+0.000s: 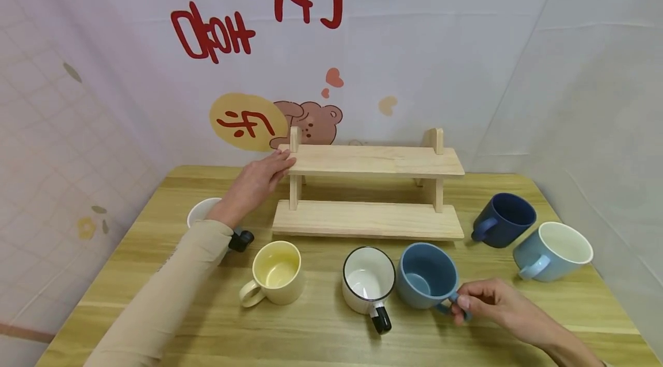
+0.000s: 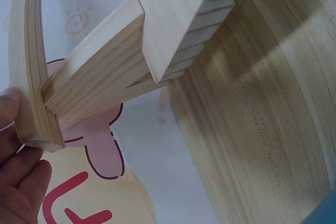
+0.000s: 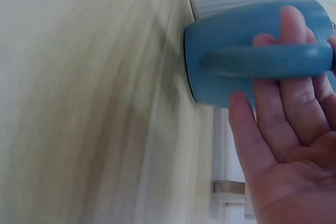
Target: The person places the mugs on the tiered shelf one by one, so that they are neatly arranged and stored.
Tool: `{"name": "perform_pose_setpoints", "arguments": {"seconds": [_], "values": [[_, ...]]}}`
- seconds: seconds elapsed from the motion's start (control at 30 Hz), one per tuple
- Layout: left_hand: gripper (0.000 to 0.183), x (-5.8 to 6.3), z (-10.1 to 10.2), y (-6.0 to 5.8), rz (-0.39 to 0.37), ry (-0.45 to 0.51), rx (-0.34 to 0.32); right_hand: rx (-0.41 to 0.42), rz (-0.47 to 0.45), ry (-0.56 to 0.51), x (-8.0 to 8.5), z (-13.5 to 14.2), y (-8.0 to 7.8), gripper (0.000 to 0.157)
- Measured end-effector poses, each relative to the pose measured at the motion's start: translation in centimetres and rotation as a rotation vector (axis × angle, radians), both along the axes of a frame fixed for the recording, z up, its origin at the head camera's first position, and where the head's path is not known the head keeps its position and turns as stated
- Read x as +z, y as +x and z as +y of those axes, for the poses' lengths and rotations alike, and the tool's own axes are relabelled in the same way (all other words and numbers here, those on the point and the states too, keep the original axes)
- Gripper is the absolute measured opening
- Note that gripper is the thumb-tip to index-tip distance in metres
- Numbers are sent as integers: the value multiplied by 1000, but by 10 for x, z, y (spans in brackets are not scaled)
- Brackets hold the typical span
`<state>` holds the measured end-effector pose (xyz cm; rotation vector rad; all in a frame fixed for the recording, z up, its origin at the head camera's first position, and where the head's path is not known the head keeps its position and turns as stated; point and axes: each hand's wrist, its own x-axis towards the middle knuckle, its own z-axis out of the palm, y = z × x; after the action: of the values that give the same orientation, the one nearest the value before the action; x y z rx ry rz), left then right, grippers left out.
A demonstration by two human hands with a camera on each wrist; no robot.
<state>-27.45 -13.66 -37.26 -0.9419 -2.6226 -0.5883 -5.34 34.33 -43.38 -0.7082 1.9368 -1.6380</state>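
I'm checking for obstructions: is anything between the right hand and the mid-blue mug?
Nothing visible: the right hand holds the mid-blue mug by its handle; the black-rimmed mug stands on the opposite side.

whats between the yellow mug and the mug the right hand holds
The head view shows a white black-rimmed mug between the yellow mug and the blue mug.

The rack looks smooth, matt wood; the medium-blue mug, smooth.

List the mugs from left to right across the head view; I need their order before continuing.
Partly hidden white mug, yellow mug, black-rimmed white mug, medium-blue mug, navy mug, light-blue mug.
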Motion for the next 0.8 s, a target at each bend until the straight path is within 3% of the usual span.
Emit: {"name": "perform_pose_setpoints", "arguments": {"seconds": [0.37, 0.63, 0.8], "values": [[36, -3, 0, 0, 23, 14, 2, -147, -2, -17, 4, -1, 4, 34], [36, -3, -1, 0, 33, 17, -12, -205, 22, -251, 22, -8, 2, 37], [36, -2, 0, 0, 30, 14, -10, -272, 87, -346, 36, -17, -4, 40]]}}
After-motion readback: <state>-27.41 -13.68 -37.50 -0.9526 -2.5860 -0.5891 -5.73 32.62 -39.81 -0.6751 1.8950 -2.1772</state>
